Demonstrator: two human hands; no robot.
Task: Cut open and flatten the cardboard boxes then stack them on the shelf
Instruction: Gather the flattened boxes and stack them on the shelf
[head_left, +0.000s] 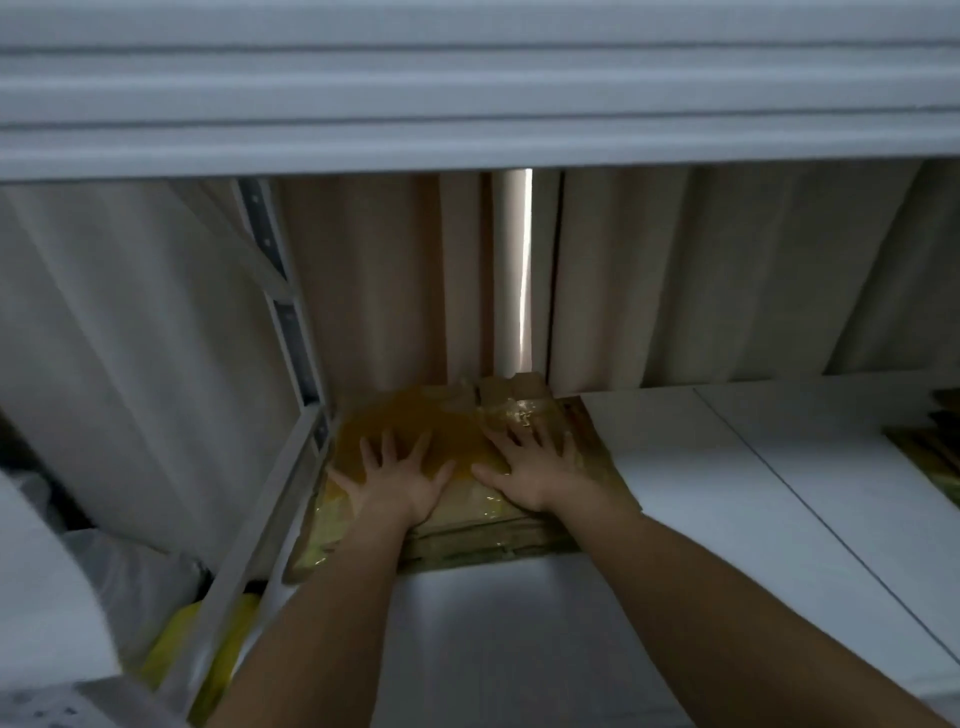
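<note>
A pale curtain (675, 270) hangs behind a white metal shelf (779, 493), its folds parted by a thin bright slit. The upper shelf board (467, 78) crosses the top of the view. At the back left corner of the shelf lies a stack of flattened cardboard boxes (415, 431), brown with shiny tape, against the grey upright post (291, 322). The left hand (395, 483) and right hand (535, 475) press flat on top of the stack side by side, each grip open, fingers spread and straight.
</note>
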